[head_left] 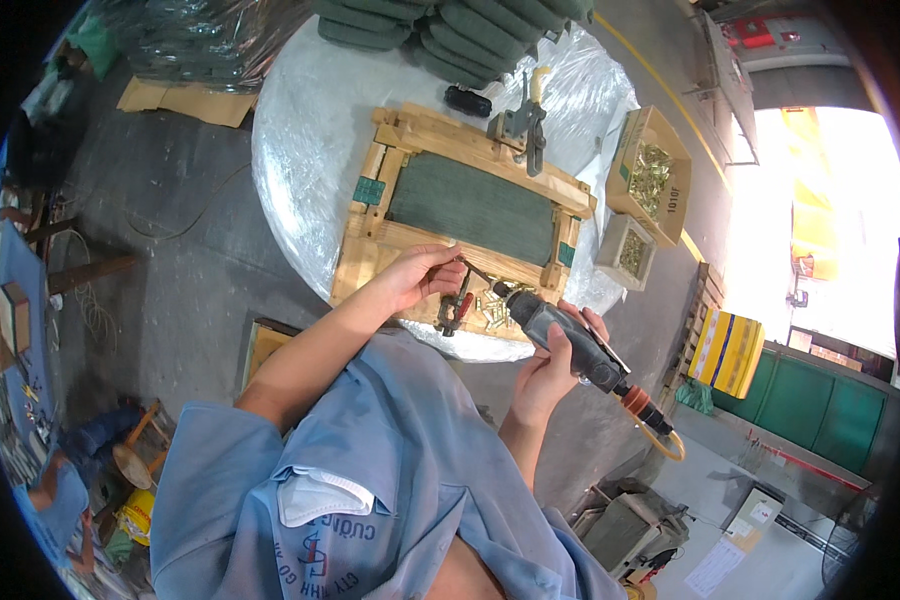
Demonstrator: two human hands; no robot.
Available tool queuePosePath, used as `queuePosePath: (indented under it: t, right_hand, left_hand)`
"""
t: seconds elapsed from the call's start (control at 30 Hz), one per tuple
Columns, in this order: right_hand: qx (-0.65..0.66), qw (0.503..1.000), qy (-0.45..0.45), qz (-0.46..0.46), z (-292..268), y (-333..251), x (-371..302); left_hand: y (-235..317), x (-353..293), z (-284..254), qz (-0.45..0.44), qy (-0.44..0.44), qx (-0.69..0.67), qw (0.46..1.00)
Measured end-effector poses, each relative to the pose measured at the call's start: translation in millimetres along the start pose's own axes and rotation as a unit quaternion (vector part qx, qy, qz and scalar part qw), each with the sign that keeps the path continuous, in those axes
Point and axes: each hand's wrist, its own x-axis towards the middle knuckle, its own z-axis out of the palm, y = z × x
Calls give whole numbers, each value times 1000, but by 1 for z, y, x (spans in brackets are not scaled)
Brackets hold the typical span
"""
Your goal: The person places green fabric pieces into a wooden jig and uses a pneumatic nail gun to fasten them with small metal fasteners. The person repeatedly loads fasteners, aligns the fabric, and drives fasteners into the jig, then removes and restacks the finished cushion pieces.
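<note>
Left hand (422, 278) pinched nearly closed by the bit (480, 272), its catch too small to tell; right of it, loose brass-coloured pieces (495, 312), then the power driver (538, 318), probably heavy, rigid, best gripped round its barrel, where the right hand (545, 380) curls

At the upper left, a stack of dark goods (195, 45) is wrapped in clear film, with brown cardboard (170, 102) seen at its near edge. The grey floor (200, 270) is crossed by a yellow line (625, 42). On the right, a yellow-and-white striped bundle (727, 352) is placed near green panels (820, 412); white paper (715, 568) is laid lower down. At the far left (much bent by the lens), a blue surface (12, 255) is glimpsed.
</note>
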Motion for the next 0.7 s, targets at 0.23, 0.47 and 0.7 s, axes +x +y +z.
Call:
queuePosePath:
  t: [0.23, 0.47, 0.7]
  right_hand:
    - [3, 1000, -3, -25, 0, 6, -15]
    - [23, 999, 0, -35, 11, 13, -22]
    - [-16, 999, -20, -35, 18, 14, -17]
  left_hand:
    - [-1, -12, 4, -24, 30, -48, 998]
    - [1, -15, -3, -5, 27, -57, 998]
    - [-5, -7, 0, 0, 25, -78, 997]
